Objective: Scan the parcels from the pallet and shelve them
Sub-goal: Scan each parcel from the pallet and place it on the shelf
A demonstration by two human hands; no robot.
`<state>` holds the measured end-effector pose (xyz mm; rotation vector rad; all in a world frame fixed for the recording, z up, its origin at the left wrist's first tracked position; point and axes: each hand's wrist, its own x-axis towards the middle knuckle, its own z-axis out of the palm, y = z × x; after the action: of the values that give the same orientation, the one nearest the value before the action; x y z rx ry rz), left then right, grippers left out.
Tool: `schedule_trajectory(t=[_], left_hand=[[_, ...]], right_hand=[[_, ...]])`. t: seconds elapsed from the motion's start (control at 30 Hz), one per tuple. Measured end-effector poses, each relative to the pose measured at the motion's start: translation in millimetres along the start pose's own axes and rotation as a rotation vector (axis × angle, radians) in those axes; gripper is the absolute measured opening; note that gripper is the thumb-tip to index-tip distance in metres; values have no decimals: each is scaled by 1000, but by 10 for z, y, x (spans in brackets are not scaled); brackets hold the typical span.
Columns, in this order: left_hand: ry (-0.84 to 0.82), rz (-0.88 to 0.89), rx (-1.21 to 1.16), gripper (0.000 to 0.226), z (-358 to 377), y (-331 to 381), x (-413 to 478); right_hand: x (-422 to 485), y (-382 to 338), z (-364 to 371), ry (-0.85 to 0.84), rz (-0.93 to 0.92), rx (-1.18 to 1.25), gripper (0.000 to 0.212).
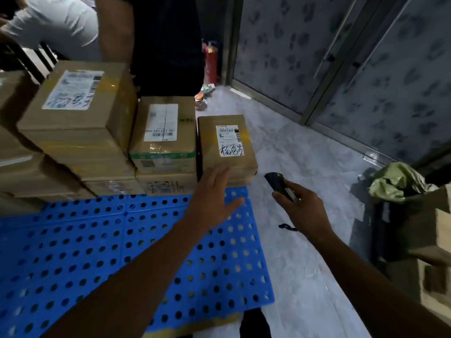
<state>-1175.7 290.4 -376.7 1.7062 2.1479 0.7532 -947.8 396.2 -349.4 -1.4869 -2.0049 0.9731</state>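
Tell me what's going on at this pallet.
A person is working through cardboard parcels stacked on a blue pallet. The open left hand reaches for the small parcel at the stack's right end; whether it touches yet is unclear. The right hand grips a black scanner just beside that parcel. Nothing is lifted yet. A second person stands behind the stack.
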Motion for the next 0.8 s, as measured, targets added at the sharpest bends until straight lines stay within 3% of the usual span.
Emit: schedule_trajectory(t=[0.07, 0.17, 0.27, 0.4, 0.47, 0.57, 0.63, 0.8], left_hand=[[38, 10, 145, 89, 92, -31, 289], [-1, -130, 283, 91, 238, -93, 577], [17, -250, 248, 88, 399, -32, 602], [171, -193, 238, 78, 576, 160, 360], [252, -206, 127, 76, 649, 180, 240], [215, -423, -177, 98, 691, 179, 163], [205, -473, -298, 104, 714, 176, 184], [259, -492, -272, 97, 803, 264, 135]], right_hand=[[304, 117, -15, -13, -11, 2, 54], [765, 253, -38, -83, -50, -53, 55], [1135, 353, -56, -153, -82, -86, 56], [1447, 475, -84, -232, -119, -91, 56], [1533, 539, -86, -265, -129, -104, 56], [1615, 642, -61, -313, -128, -116, 58], [1627, 695, -47, -352, -117, -98, 59], [1473, 753, -60, -412, -90, -31, 54]])
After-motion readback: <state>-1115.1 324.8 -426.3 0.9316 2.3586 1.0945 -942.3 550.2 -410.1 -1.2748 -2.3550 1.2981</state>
